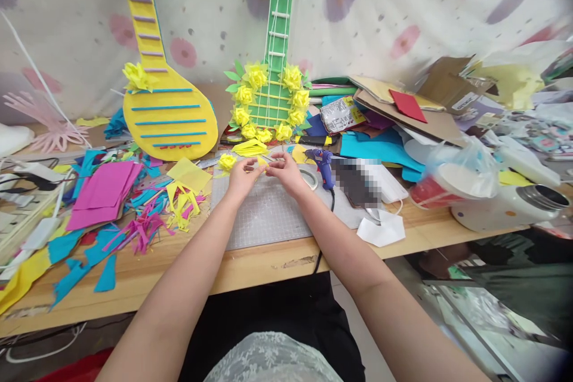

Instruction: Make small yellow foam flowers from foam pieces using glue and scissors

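My left hand (245,178) and my right hand (285,174) meet over a gridded cutting mat (268,224), fingertips pinched around a small piece of yellow paper (261,162). Its exact shape is partly hidden by the fingers. Just left of my left hand lies a yellow paper flower (227,162). Behind the hands are cut yellow paper pieces (249,147). A blue glue gun (323,168) stands to the right of my right hand, and a roll of tape (310,178) sits beside that wrist.
A green paper guitar (277,54) with yellow flowers and a yellow paper instrument (172,116) lean at the back. Magenta sheets (104,193) and scraps cover the left. Rightward are a blurred-out phone (357,184), a lidded red cup (452,182) and a bottle (487,208) lying sideways.
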A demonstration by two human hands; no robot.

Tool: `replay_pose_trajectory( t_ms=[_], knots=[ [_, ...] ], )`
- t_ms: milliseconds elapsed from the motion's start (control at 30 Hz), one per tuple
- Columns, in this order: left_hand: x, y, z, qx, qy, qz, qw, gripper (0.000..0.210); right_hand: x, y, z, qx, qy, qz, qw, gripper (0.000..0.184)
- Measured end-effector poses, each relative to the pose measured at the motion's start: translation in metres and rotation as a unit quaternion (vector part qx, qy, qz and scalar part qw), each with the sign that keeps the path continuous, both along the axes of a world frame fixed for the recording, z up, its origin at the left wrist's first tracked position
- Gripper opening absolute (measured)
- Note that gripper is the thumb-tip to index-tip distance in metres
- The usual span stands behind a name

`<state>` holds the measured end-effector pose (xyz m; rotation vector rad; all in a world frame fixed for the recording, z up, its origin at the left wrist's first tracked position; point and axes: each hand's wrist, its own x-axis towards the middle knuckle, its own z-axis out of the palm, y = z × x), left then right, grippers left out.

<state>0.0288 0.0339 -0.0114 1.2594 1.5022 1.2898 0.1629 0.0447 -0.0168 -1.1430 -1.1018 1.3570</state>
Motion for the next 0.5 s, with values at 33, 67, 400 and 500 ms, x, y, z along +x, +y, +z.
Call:
replay_pose_trajectory(
  t_ms=[33,67,400,500],
  knots=[
    [0.001,0.002,-0.003,0.028,0.05,0.001,0.998,0.038,0.002,0.001,-0.003,0.004,-0.004,-0.029,1.0,0.038],
    [0.002,0.004,-0.006,0.056,0.109,-0.007,0.992,0.044,0.005,0.002,-0.006,0.009,-0.009,-0.058,0.998,0.037],
    [0.011,0.012,-0.022,0.023,0.478,-0.212,0.852,0.066,0.018,0.006,-0.021,0.045,-0.065,-0.128,0.989,0.038],
    [-0.007,0.002,-0.023,0.044,0.503,-0.23,0.832,0.065,0.018,0.006,-0.022,0.046,-0.079,-0.12,0.989,0.038]
  ],
)
